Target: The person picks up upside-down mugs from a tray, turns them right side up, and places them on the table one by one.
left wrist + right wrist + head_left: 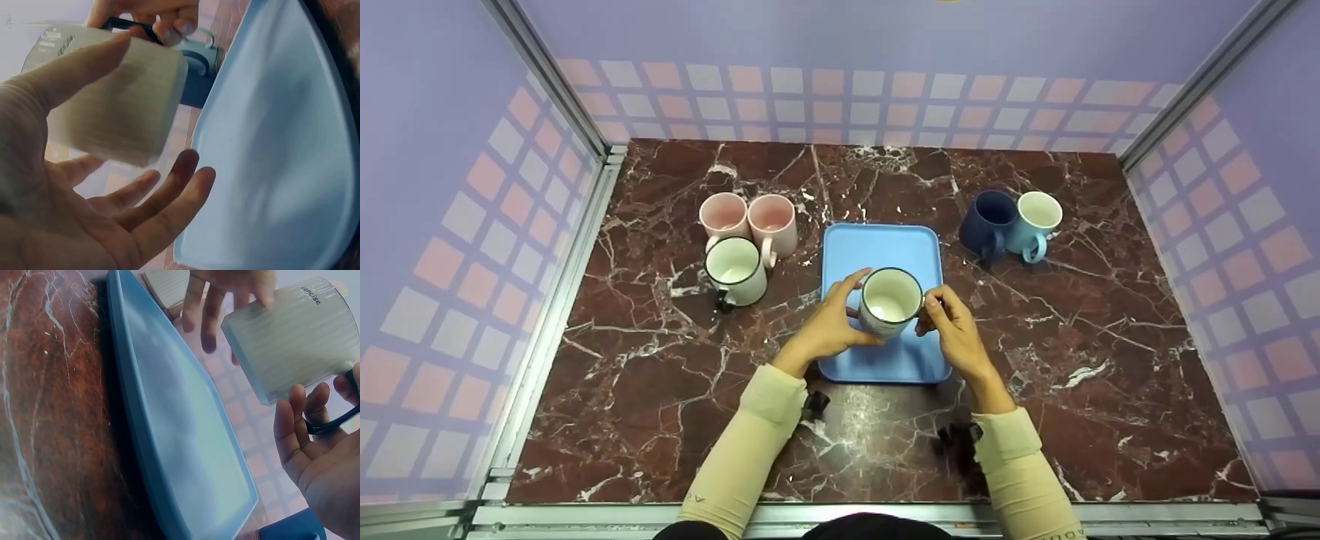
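Note:
A white mug (891,300) with a dark rim and dark handle is held upright above the blue tray (883,247). My right hand (956,330) pinches its handle from the right. From the left, my left hand (832,322) holds the mug's body between thumb and index finger. The left wrist view shows the thumb (84,70) lying along the mug's side, with the other fingers (163,214) spread off it. In the right wrist view the mug (295,337) bears the word "concise", and the right fingers (289,422) curl at the dark handle.
Two pink mugs (773,225) and another white mug (739,274) with a dark handle stand left of the tray. Right of it, a navy mug (988,225) stands beside a light blue mug (1035,221). Patterned walls (840,97) surround the marbled tabletop (660,420).

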`<state>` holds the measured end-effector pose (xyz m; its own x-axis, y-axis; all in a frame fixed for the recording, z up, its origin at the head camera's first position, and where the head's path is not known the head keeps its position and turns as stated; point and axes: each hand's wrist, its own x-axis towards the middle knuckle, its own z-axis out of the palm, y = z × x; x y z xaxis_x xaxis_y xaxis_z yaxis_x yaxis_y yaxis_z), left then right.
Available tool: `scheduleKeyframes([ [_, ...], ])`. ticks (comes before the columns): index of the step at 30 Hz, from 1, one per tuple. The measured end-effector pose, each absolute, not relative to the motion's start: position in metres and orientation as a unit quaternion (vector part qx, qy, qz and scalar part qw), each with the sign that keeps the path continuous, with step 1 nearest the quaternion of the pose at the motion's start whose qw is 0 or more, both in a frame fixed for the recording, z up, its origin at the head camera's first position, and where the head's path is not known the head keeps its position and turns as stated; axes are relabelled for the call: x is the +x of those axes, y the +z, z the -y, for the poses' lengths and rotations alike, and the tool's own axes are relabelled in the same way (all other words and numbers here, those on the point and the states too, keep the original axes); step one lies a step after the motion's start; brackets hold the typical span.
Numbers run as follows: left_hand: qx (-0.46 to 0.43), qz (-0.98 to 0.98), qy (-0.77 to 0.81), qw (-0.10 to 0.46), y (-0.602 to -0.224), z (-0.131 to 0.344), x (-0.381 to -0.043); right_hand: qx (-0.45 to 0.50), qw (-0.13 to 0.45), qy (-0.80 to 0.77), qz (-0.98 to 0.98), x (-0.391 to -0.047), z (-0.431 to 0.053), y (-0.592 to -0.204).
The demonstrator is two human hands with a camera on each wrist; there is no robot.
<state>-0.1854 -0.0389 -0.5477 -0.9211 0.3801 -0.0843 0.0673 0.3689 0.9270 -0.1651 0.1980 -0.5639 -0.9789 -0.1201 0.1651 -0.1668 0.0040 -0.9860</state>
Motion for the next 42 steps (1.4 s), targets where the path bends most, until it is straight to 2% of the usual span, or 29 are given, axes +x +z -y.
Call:
scheduleKeyframes([
  [15, 0.084, -0.891, 0.441, 0.069, -0.567, 0.074, -0.181, 0.092, 0.028, 0.709, 0.699, -0.165, -0.203, -0.567],
  [30, 0.043, -0.891, 0.435, 0.121, -0.589, 0.080, -0.178, 0.081, 0.034, 0.704, 0.704, -0.165, -0.209, -0.571],
  [42, 0.058, -0.889, 0.437, 0.123, -0.590, 0.082, -0.180, 0.063, 0.035, 0.706, 0.705, -0.163, -0.215, -0.574],
])
